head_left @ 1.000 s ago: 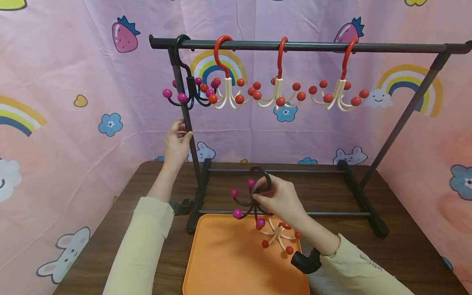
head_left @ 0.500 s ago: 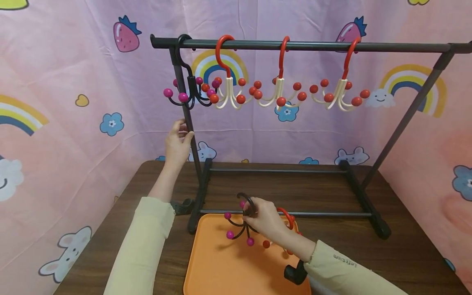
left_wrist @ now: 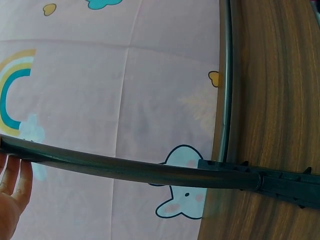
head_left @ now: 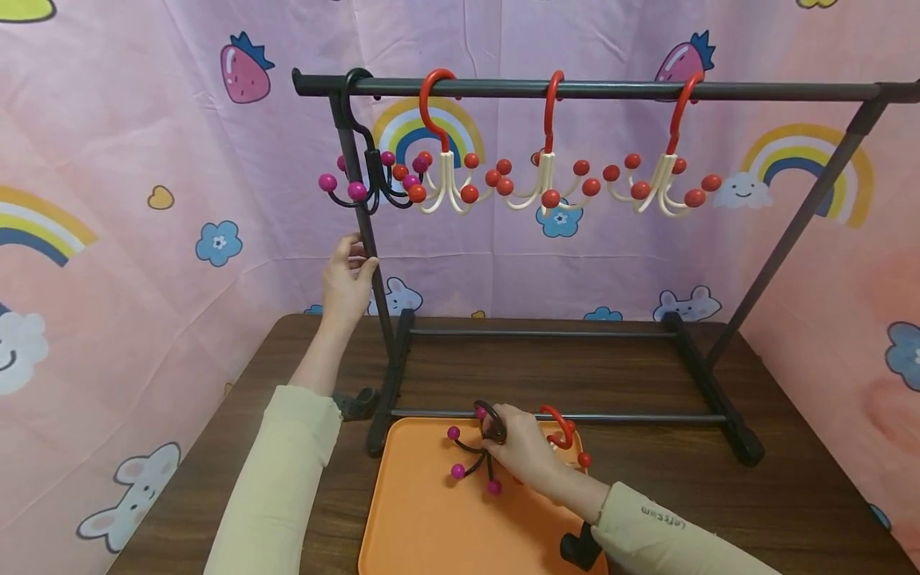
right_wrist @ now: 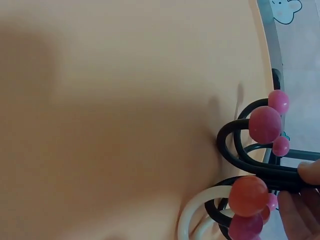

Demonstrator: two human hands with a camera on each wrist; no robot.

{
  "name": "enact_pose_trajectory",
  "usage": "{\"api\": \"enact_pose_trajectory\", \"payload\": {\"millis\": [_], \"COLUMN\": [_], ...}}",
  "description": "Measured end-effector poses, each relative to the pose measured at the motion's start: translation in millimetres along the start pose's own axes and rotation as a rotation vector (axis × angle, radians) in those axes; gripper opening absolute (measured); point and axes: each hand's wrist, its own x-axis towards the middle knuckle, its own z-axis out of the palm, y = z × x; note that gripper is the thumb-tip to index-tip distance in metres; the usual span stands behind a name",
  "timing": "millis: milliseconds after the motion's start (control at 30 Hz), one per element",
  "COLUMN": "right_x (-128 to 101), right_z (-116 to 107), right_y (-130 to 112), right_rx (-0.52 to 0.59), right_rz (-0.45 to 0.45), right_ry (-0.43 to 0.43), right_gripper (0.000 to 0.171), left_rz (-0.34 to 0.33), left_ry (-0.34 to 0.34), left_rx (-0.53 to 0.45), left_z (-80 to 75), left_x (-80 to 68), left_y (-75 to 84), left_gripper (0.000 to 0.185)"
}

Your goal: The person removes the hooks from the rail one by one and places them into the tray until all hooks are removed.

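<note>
My left hand [head_left: 346,287] grips the black left post [head_left: 384,307] of a hanging rack; the left wrist view shows its fingers [left_wrist: 15,180] against that post. Above the orange tray [head_left: 410,519], my right hand [head_left: 523,447] pinches the stem of a black multi-arm hook hanger [right_wrist: 280,172] with magenta ball tips. The hanger is tilted, its arms pointing down and left. A cream hanger with a red hook [head_left: 566,427] and red balls lies on the tray's far right part, partly hidden behind my right hand.
From the rack's top bar [head_left: 611,89] hang a black hanger [head_left: 372,172] at the left end and three cream hangers with red hooks [head_left: 446,172]. A black strap-like object [head_left: 355,404] lies beside the rack's left foot. Patterned cloth [head_left: 144,319] surrounds the wooden table [head_left: 302,479].
My right hand has lowered the black hanger from in front of the rack's lower bars to over the tray, shifting slightly right in the last half second. My left hand stays on the post.
</note>
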Motion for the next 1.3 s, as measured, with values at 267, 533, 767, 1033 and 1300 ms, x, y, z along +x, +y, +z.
{"api": "enact_pose_trajectory", "payload": {"millis": [267,533,767,1033,1300], "right_x": [-2.7,-2.1,6.6,32.5,57.6], "right_z": [1.5,-14.1,-67.0,-150.9,-224.4], "right_y": [-0.1,-14.1,-38.7,-41.8,-37.4], "right_rx": [0.014,-0.046,-0.019,-0.24,-0.423], "right_rz": [0.025,0.031,0.002,-0.114,-0.211], "right_ry": [0.006,0.008,0.008,0.203,0.44], "right_gripper": [0.023,0.027,0.032,0.021,0.018], "left_rz": [0.007,0.003,0.004,0.014,0.014], "left_ry": [-0.004,-0.01,-0.007,0.002,0.002], "left_rx": [-0.007,-0.007,-0.004,-0.008,-0.006], "left_z": [0.7,1.2,0.9,0.5,0.0], "left_x": [1.5,1.0,0.5,0.5,0.6], "left_y": [-4.5,-4.8,-3.8,-5.6,-4.5], "left_gripper": [0.036,0.037,0.036,0.036,0.036]}}
